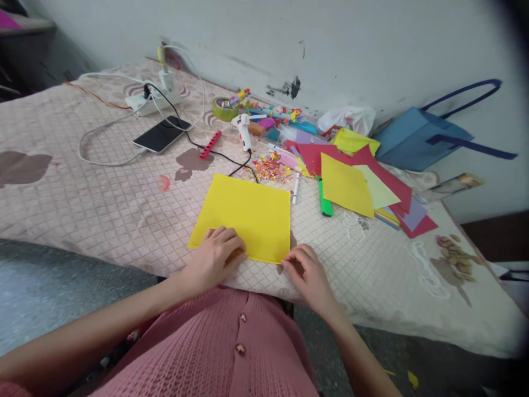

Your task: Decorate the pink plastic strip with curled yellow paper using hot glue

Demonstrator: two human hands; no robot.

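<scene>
Two hands meet the near edge of the yellow sheet (252,212), which lies flat on the quilted table cover (103,193), close to its front edge. The left hand (215,255) presses palm down, fingers loosely bent, on the near left part. The right hand (308,273) sets bent fingertips at the near right corner; whether they pinch it I cannot tell. Uneven pressure could skew or crease the sheet, and the soft cover could let it slide
</scene>
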